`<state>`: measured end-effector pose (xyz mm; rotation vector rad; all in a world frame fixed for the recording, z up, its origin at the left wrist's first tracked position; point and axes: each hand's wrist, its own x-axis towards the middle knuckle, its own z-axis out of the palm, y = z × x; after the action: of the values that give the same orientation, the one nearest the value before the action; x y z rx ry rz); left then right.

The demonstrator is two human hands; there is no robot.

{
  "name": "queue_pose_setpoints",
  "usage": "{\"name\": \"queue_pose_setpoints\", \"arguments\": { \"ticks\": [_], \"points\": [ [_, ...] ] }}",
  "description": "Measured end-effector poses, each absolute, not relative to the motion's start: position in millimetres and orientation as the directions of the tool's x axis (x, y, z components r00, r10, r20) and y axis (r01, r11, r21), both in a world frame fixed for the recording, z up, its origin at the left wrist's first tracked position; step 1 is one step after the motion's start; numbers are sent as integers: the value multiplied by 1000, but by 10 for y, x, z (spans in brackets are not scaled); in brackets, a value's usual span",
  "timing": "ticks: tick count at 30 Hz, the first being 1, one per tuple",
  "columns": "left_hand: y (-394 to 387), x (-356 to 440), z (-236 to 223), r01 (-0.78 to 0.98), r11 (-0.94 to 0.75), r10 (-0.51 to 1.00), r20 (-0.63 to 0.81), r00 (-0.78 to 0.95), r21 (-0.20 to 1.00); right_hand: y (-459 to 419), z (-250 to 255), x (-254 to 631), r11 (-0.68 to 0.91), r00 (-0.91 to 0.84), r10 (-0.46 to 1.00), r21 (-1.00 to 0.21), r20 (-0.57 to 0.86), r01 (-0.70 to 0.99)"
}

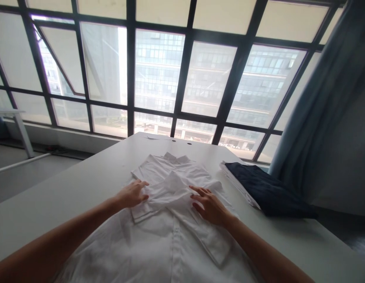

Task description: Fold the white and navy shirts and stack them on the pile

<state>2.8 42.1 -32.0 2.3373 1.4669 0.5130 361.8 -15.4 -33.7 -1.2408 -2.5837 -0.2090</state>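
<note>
A white shirt [167, 220] lies spread on the white table [82, 184], its collar toward the window and its sleeves folded across the middle. My left hand [132, 194] rests flat on the left folded sleeve, fingers stretched out. My right hand [210, 206] lies flat on the right side of the folded sleeves, fingers spread. Neither hand grips the cloth.
A folded dark navy garment [268, 188] lies on white cloth at the table's right edge. A large dark-framed window [182, 78] fills the wall behind. A grey-blue curtain [327, 129] hangs at the right. Another white table's leg [21, 133] stands at the far left.
</note>
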Motion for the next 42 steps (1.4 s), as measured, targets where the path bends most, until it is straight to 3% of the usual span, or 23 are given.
{"name": "queue_pose_setpoints", "arguments": {
  "ticks": [2, 5, 8, 12, 15, 18, 20, 21, 24, 27, 35, 42],
  "points": [
    [377, 63, -268, 809, -353, 929, 71, 364, 470, -98, -402, 3686, 541, -500, 805, -50, 321, 839],
    [303, 64, -39, 765, -213, 914, -152, 376, 608, 13, -480, 3818, 398, -338, 876, -122, 345, 909],
    [204, -37, 209, 697, -63, 803, -378, 460, 715, 105, -514, 3958, 267, -232, 922, -72, 311, 961],
    [91, -218, 317, 732, -97, 698, -479, 533, 674, 135, -512, 4097, 86, -85, 975, 5, 207, 996],
    [34, -201, 264, 801, -295, 760, -379, 527, 521, 154, -463, 4111, 45, -53, 983, 49, 178, 998],
    [-1, 25, 147, 778, -515, 839, 24, 544, 360, 267, -375, 3997, 41, -55, 977, 70, 206, 997],
    [-4, 229, 32, 675, -675, 737, 226, 637, 300, 405, -329, 3849, 99, -104, 970, 36, 221, 994],
    [2, 321, -34, 605, -744, 666, 253, 702, 283, 487, -319, 3760, 142, -140, 967, 7, 213, 990],
    [45, 472, -229, 455, -854, 504, 184, 844, 252, 753, -363, 3504, 262, -252, 962, -86, 107, 961],
    [98, 439, -373, 420, -865, 457, 87, 885, 274, 1039, -473, 3395, 286, -293, 956, -158, -18, 945],
    [150, 347, -441, 389, -865, 429, 67, 901, 316, 1946, -637, 3959, 9, -17, 996, -104, -82, 995],
    [144, 371, -377, 403, -849, 444, 45, 895, 343, 2336, -660, 4246, -104, 99, 993, -93, -57, 990]
  ]
}}
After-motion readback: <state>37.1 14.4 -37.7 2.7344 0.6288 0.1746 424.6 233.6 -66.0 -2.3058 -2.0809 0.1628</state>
